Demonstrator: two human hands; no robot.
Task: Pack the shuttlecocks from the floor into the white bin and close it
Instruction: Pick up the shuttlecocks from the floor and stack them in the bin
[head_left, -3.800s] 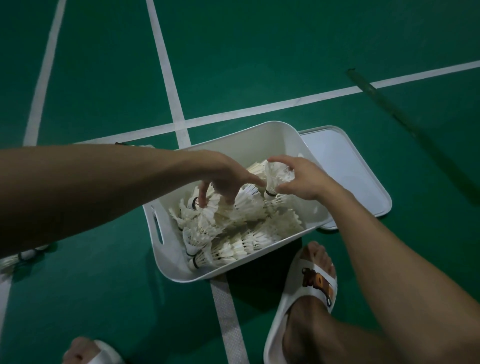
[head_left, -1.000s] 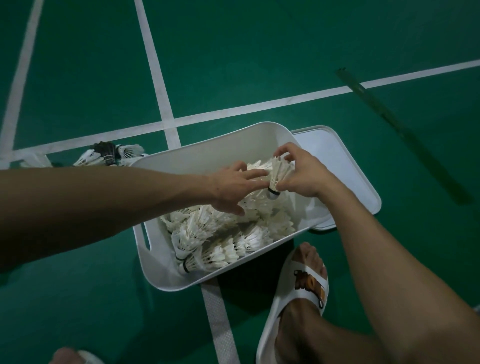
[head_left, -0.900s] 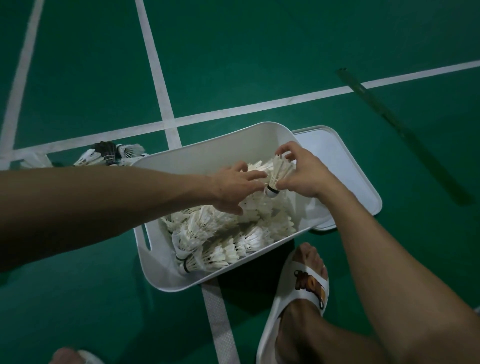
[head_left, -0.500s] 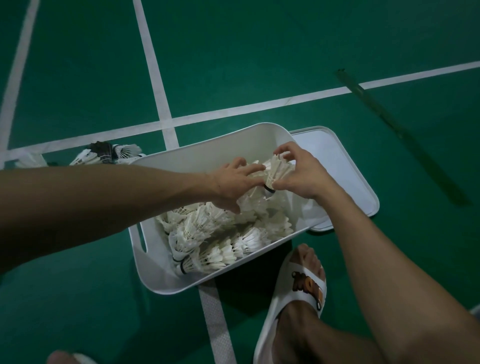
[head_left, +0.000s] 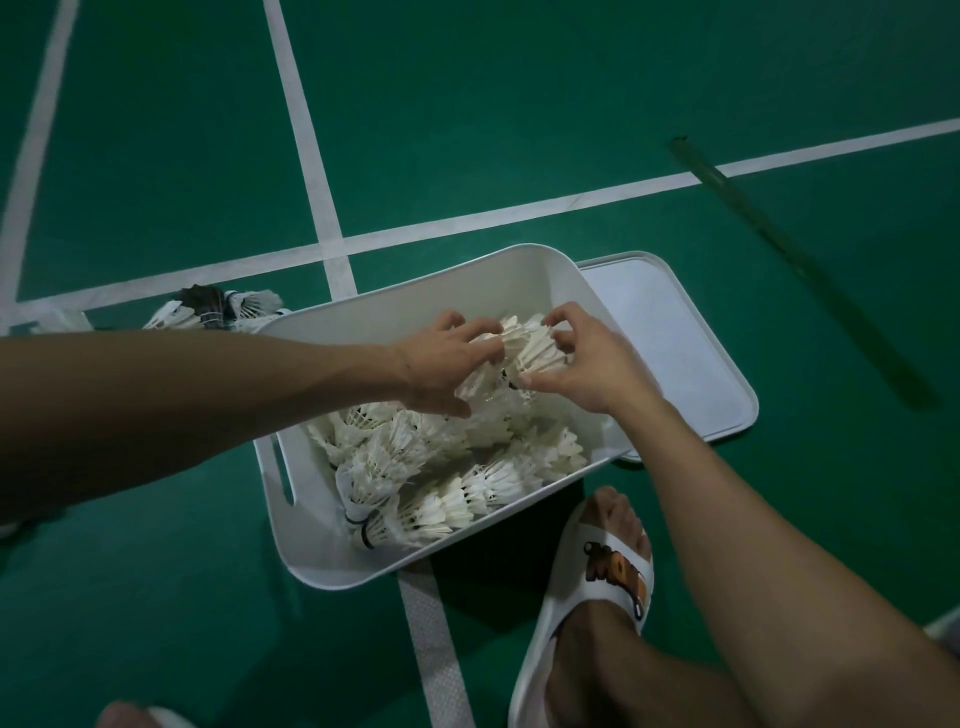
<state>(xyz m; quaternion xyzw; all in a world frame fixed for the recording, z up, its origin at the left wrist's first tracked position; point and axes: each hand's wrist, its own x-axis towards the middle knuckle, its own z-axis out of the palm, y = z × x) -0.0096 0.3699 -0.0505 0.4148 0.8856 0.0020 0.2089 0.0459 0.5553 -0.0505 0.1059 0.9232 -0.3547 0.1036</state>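
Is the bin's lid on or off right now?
Off. The lid lies flat on the floor beside the bin, whose top is open; the left hand and right hand grip shuttlecocks over it.

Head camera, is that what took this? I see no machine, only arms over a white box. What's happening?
No machine here: a person wears the camera on the head, so it looks down at their own arms. The left hand and right hand together grip a clump of shuttlecocks over the white bin, which holds many packed shuttlecocks. Its lid lies on the green floor beside the bin's right end. A few loose shuttlecocks wait on the floor at the left. A sandalled foot stands nearby.
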